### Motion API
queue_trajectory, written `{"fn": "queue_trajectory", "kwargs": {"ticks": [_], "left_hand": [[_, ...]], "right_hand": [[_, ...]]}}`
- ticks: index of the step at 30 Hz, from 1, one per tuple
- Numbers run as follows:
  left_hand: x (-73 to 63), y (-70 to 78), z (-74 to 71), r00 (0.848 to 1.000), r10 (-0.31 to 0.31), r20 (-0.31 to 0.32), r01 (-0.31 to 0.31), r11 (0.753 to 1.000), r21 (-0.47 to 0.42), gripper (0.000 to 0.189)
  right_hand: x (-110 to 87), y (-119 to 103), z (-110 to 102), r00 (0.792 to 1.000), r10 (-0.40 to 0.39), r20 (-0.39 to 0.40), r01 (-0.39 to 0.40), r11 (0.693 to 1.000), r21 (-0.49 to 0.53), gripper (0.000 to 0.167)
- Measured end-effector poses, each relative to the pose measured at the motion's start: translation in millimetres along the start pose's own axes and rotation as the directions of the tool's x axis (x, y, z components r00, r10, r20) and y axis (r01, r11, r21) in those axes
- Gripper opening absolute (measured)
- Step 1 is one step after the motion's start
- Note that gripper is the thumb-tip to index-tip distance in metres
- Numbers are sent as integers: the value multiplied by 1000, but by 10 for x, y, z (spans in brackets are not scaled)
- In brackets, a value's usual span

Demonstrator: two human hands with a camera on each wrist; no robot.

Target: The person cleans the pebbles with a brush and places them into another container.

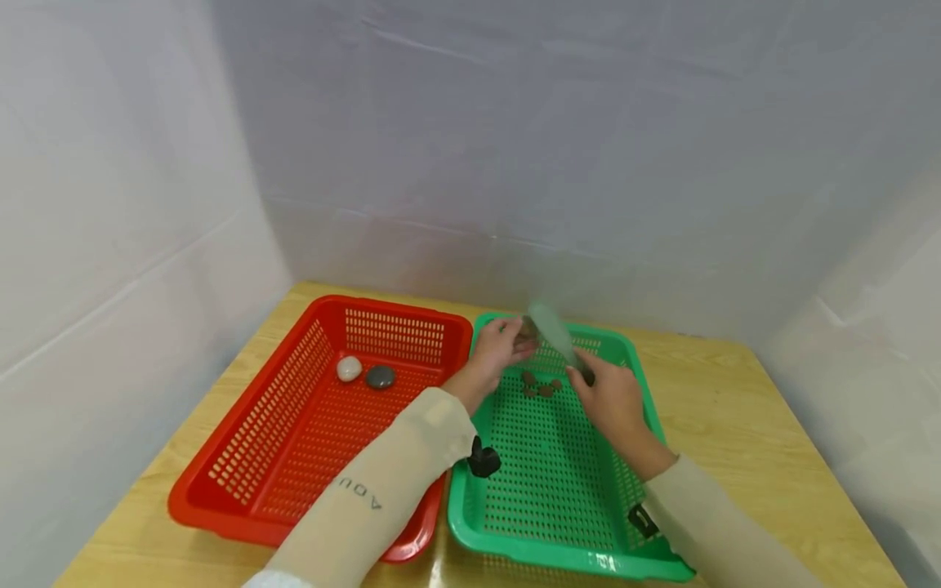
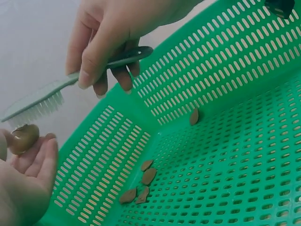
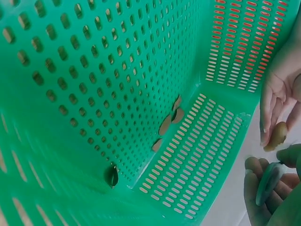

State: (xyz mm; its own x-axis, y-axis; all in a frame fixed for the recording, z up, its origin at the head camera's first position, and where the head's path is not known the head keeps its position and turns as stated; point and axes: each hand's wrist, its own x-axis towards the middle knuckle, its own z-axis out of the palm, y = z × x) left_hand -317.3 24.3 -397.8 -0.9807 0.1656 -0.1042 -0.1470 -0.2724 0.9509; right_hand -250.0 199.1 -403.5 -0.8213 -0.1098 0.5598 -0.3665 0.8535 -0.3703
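Observation:
My left hand [image 1: 500, 351] holds an olive-brown stone [image 2: 24, 139] between thumb and fingers above the far end of the green basket [image 1: 544, 563]. My right hand [image 1: 613, 400] grips a brush [image 2: 42, 96] by its dark-ended green handle. The brush has pale bristles that face down, and in the left wrist view they are at the top of the stone. Below the hands, several flat brown pieces [image 1: 546, 391] lie on the basket floor. One more brown piece [image 2: 194, 116] rests near the side wall.
To the left stands a red basket [image 1: 250, 523], close beside the green one. It contains a white stone [image 1: 349, 368] and a dark grey stone [image 1: 380, 376]. Both baskets are on a wooden table [image 1: 735, 425], with pale sheeting [image 1: 515, 147] behind and at the sides.

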Motion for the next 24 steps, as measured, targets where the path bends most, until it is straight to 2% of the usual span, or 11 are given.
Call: {"fn": "queue_trajectory", "kwargs": {"ticks": [6,12,19,24], "left_hand": [[14,7,-13,993,98,-65,-98,995,-4,44],[28,18,-16,986,113,-120,-120,991,-60,43],[32,9,-14,984,139,-112,-143,989,-35,43],[44,-7,-33,987,131,-94,-132,991,-6,43]], "right_hand": [[-5,-6,-4,1000,6,30,-6,1000,5,34],[-18,5,8,998,-17,52,17,1000,-15,32],[-26,11,4,996,-22,84,23,1000,-18,32],[-25,23,9,995,-25,99,27,999,-18,35]]}}
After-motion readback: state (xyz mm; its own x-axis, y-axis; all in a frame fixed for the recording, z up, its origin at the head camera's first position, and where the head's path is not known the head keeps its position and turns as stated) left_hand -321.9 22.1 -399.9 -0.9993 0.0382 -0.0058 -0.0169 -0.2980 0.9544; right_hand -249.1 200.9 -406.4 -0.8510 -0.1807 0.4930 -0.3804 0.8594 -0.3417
